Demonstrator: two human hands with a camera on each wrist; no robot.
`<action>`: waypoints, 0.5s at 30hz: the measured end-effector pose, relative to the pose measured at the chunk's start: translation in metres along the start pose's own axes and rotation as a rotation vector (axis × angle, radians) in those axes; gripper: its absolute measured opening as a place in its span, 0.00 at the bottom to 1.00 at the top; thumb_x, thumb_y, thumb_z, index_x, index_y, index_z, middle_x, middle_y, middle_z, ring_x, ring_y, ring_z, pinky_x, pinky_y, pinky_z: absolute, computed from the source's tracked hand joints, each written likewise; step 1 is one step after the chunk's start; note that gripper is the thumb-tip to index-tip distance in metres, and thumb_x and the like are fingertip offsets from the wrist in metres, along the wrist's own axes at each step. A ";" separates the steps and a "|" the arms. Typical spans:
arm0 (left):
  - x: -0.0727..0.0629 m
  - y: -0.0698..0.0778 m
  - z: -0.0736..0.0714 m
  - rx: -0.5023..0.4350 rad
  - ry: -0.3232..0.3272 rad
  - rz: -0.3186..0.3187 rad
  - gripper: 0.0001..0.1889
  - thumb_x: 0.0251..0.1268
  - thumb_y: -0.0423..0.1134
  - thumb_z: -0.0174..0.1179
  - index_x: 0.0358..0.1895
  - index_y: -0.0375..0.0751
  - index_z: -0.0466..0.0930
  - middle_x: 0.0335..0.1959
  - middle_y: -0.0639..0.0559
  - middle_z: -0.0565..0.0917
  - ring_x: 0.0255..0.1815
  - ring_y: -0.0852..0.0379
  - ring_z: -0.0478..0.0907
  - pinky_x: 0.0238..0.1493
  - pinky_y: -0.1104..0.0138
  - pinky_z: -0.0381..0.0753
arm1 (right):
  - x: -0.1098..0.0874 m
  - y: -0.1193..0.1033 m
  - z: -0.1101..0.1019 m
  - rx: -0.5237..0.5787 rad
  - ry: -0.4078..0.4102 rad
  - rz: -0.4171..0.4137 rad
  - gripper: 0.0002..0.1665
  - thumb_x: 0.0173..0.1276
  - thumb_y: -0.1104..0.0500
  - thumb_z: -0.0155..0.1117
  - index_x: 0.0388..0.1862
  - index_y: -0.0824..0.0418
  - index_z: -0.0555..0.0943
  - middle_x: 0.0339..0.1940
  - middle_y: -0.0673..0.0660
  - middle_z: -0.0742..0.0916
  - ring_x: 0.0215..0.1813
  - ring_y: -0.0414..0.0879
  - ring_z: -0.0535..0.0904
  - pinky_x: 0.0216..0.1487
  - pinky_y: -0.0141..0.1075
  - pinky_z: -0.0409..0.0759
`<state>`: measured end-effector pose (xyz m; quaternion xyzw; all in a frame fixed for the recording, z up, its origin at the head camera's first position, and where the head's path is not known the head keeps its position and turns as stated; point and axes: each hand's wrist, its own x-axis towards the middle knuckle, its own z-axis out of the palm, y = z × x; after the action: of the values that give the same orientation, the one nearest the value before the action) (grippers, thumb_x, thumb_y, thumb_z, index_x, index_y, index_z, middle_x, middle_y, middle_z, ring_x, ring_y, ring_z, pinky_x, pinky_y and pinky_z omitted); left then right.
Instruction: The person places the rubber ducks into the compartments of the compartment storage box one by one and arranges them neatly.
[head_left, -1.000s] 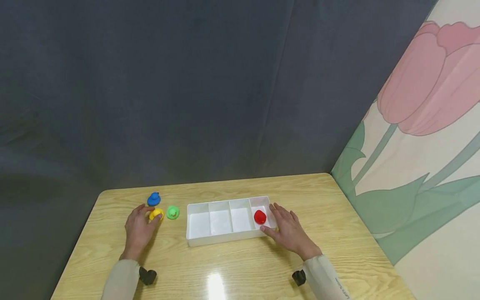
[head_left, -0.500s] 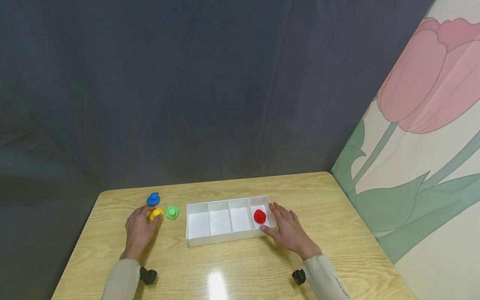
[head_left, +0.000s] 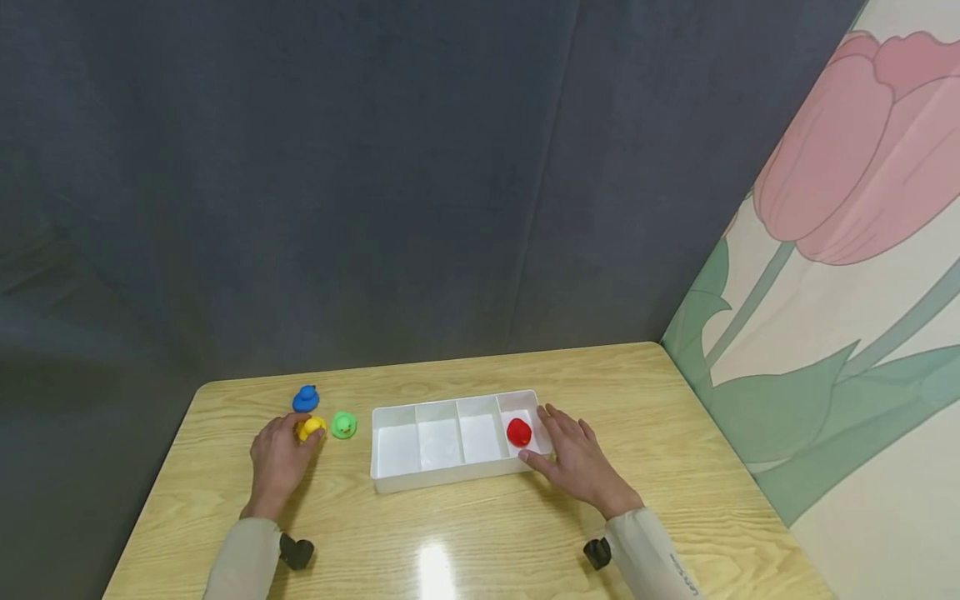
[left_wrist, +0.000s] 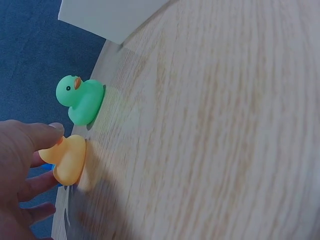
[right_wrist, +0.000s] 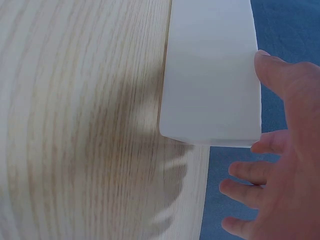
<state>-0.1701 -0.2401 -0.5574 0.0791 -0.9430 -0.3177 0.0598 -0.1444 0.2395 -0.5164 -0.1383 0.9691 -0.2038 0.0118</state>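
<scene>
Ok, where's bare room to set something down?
Bare: three left compartments of the white tray; tabletop on its near side, and right of the right hand. Crowded: the rightmost compartment, holding the red toy, and around the left hand, yellow duck, blue duck and green duck.

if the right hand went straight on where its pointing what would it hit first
Likely the white tray: the right hand sits at its end wall, though exact contact is hard to judge.

The table (head_left: 360, 533) bears a blue duck (head_left: 305, 401), yellow duck (head_left: 313, 427), green duck (head_left: 344, 426) and tray (head_left: 457, 477).
</scene>
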 end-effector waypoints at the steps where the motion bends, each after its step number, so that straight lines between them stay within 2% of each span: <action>1: 0.000 0.001 0.000 0.001 -0.002 -0.001 0.25 0.76 0.41 0.65 0.68 0.28 0.77 0.64 0.25 0.82 0.69 0.27 0.74 0.76 0.32 0.60 | 0.000 0.000 0.000 0.001 -0.001 -0.001 0.52 0.75 0.33 0.64 0.83 0.65 0.64 0.83 0.69 0.71 0.83 0.70 0.66 0.81 0.74 0.58; 15: -0.002 0.002 -0.001 0.018 -0.010 -0.004 0.27 0.75 0.42 0.67 0.68 0.29 0.76 0.64 0.26 0.81 0.67 0.27 0.75 0.74 0.31 0.62 | 0.001 0.002 -0.001 -0.006 -0.030 0.008 0.53 0.76 0.32 0.62 0.84 0.65 0.63 0.85 0.68 0.69 0.84 0.69 0.64 0.83 0.73 0.57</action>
<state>-0.1680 -0.2392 -0.5555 0.0798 -0.9460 -0.3097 0.0537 -0.1457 0.2412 -0.5157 -0.1374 0.9700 -0.1988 0.0267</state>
